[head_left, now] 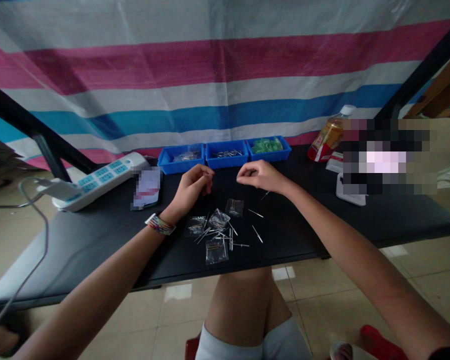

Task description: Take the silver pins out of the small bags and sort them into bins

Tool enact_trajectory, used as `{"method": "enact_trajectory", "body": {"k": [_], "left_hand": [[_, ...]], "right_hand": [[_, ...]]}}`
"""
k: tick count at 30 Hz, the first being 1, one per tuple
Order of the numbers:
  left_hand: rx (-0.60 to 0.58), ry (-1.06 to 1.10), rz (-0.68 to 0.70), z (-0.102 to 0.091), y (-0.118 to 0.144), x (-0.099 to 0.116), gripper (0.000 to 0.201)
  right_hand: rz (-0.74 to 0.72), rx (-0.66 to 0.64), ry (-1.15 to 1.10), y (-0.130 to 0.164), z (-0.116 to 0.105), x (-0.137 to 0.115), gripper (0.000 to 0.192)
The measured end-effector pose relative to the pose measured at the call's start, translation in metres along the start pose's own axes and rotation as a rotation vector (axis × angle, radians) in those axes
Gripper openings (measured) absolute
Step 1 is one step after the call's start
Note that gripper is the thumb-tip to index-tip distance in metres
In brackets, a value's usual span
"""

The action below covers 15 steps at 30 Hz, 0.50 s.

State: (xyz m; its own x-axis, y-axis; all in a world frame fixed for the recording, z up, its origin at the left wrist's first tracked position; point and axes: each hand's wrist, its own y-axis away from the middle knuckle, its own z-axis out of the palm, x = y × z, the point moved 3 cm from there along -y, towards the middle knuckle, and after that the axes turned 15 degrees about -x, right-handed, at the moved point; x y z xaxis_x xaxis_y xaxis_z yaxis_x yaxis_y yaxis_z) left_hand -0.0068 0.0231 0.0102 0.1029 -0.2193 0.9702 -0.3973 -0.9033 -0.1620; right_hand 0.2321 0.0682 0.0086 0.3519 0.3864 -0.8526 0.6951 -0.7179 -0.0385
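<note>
My left hand (194, 187) is held just in front of the left and middle blue bins, thumb and fingers pinched together; whatever is between them is too small to make out. My right hand (261, 176) hovers in front of the right blue bin, its fingertips closed in a pinch that hides any content. Below the hands, a pile of thin silver pins like pop rivets (230, 239) lies on the black table. Among them are small clear plastic bags (216, 251) with little metal pieces inside. A few single pins (257, 233) lie apart to the right.
Three blue bins line the back: one with clear bags (182, 159), one with metal pins (227, 154), one with green packets (269, 146). A power strip (103, 177) and phone (147, 187) lie left. A drink bottle (330, 134) and white object (350, 192) are right.
</note>
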Motion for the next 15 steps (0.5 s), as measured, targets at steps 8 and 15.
{"method": "enact_trajectory", "body": {"k": [8,15], "left_hand": [[-0.056,-0.016,0.002,-0.001,-0.001,-0.009,0.019],[-0.073,-0.05,0.059,0.001,0.002,-0.003,0.037]], "right_hand": [[0.062,-0.35,0.258,0.007,0.028,-0.015,0.016],[-0.09,-0.203,-0.031,-0.004,0.024,-0.008,0.012]]}}
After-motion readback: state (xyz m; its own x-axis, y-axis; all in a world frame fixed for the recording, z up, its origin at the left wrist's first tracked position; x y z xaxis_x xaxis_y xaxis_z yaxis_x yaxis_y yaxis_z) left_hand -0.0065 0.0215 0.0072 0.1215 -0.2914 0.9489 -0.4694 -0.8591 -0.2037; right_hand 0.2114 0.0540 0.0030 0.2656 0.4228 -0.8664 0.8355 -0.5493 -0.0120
